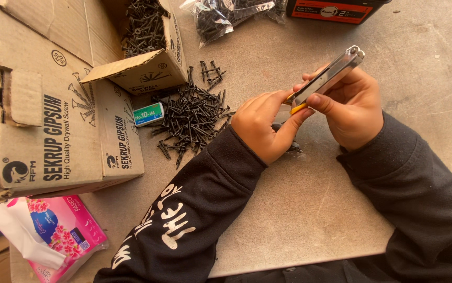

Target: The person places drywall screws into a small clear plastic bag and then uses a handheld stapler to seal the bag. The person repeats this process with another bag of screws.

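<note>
Your stapler looks like shiny bare metal with a yellow plastic tip. The screws are matt black metal, the box at left rough brown cardboard, and the tabletop dull, scuffed grey.

both forearms, in dark sleeves, reach in from the near edge and meet over the middle. the left hand is curled, thumb stretched toward the right hand, whose fingers are closed in a grip, knuckles facing up.
</note>
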